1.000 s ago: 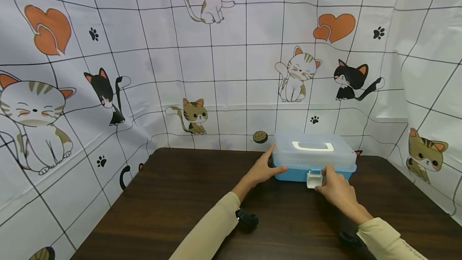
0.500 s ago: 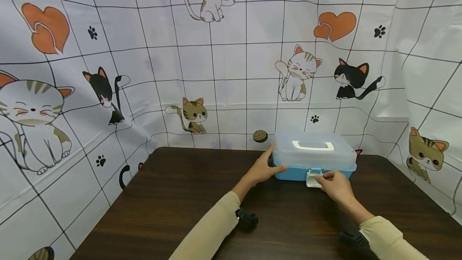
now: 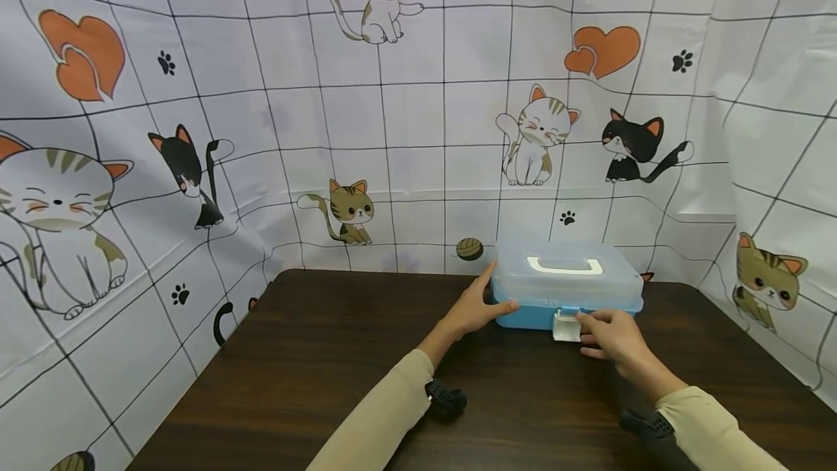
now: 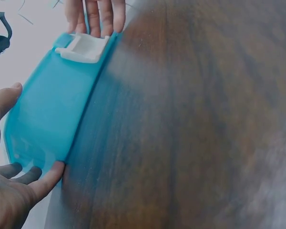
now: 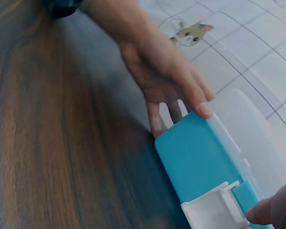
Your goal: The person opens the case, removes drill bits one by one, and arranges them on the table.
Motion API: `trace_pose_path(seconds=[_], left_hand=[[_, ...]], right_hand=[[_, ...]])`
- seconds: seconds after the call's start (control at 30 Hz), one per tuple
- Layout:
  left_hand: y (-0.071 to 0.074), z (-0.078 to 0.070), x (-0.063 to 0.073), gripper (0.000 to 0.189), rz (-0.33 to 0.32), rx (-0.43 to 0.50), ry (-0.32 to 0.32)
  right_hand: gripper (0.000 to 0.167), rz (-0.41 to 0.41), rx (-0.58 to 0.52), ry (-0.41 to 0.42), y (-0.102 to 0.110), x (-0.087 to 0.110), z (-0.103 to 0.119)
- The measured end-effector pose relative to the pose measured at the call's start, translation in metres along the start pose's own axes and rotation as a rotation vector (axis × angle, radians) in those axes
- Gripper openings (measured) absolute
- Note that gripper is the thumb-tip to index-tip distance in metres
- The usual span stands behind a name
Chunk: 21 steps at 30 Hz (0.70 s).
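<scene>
A storage box [image 3: 532,317] with a light blue base, a clear lid [image 3: 569,282] and a white handle [image 3: 564,267] stands on the dark wooden table. The lid sits down on the base. My left hand [image 3: 467,309] grips the box's left end, thumb across the front and fingers round the side, as the right wrist view confirms. At the front, a white latch [image 3: 566,326] is flipped outward from the lid. My right hand [image 3: 615,340] pinches this latch at its right edge; in the left wrist view its fingers [image 4: 105,16] hang just behind the latch [image 4: 86,47].
A white cloth backdrop [image 3: 412,115] with cat prints rises right behind the table and along both sides. The box is close to the table's back edge. Bare dark tabletop [image 3: 314,376] stretches left and in front. Each wrist wears a black camera strap [image 3: 447,397].
The right fingers have shifted slightly at the latch's right edge, lower fingers now spread beneath. The left hand and the box keep their place.
</scene>
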State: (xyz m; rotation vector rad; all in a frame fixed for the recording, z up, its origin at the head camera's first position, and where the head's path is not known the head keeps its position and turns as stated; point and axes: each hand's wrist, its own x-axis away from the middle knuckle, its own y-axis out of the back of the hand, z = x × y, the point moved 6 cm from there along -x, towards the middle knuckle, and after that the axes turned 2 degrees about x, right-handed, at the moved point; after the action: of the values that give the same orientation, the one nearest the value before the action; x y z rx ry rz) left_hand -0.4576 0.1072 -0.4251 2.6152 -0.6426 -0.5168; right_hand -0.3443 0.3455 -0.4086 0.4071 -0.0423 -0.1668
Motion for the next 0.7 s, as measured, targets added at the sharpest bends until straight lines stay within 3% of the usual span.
trace_pose_path(seconds=[0.23,0.7], left_hand=[[0.000,0.000,0.001,0.099,-0.002,0.008,-0.001],[0.000,0.000,0.002,0.100,-0.009,0.010,0.001]], right_hand=[[0.052,-0.002,-0.163,-0.063,0.002,-0.008,-0.014],[0.052,0.057,-0.221,-0.093,0.004,-0.010,-0.018]])
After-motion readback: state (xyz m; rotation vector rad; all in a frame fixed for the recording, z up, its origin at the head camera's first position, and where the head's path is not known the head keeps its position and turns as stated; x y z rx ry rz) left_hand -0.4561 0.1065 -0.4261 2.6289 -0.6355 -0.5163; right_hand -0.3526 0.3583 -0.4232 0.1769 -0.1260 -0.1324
